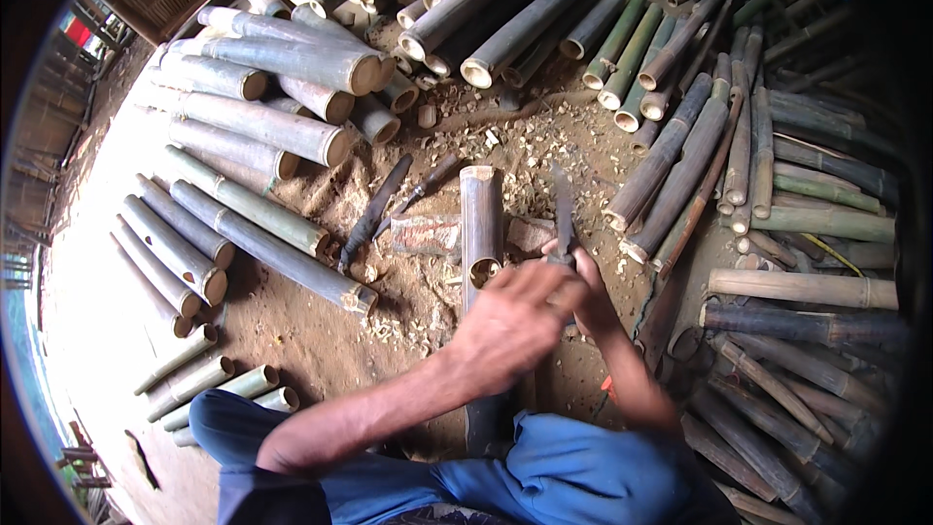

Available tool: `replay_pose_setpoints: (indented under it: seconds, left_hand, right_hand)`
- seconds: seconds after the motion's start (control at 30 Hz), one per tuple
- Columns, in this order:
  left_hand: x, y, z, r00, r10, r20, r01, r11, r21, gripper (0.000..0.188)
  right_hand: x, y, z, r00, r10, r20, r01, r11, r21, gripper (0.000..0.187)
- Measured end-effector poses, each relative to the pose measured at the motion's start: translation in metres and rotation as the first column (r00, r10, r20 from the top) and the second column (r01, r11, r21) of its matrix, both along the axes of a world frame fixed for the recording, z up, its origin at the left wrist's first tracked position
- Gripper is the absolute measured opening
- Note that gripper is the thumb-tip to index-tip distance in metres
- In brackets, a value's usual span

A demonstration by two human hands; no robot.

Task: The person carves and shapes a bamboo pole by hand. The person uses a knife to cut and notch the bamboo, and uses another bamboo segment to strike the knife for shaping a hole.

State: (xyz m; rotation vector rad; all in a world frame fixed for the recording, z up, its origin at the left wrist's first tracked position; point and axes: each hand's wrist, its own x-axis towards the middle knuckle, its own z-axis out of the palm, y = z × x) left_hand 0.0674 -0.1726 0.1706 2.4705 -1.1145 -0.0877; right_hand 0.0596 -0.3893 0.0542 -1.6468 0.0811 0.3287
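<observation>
In front of me a bamboo section [480, 209] points away, with a round opening in its near part. It lies across a rough reddish wood block [428, 234]. My right hand [586, 294] is closed on the handle of a knife [564, 202], whose dark blade points away, right of the bamboo. My left hand [520, 316] crosses over beside the right one, its fingers curled and slightly blurred. What the left fingers grip, if anything, is hidden. Left of the bamboo, a dark blade [374, 214] and a slimmer knife-like tool [428, 185] lie on the ground.
Thick bamboo lengths [282, 58] are piled at the far left, with more poles [515, 15] at the back. Stacks of bamboo [802, 289] fill the right side. Shorter pieces [224, 384] lie near my left knee. Pale shavings [496, 136] cover the dirt around the block.
</observation>
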Motion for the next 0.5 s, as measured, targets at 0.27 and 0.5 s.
replay_pose_setpoints:
  seconds: [0.27,0.5]
  left_hand:
    - [0.051,-0.062,-0.050,0.851,-0.283,-0.443,0.458,0.812,0.361,0.087]
    - [0.021,-0.077,-0.086,0.784,-0.281,-0.553,0.426,0.892,0.151,0.076]
  right_hand:
    - [-0.046,-0.008,-0.067,0.872,0.443,-0.208,-0.423,0.467,-0.777,0.044]
    - [-0.037,0.027,-0.033,0.643,0.428,-0.635,-0.722,0.062,-0.690,0.050]
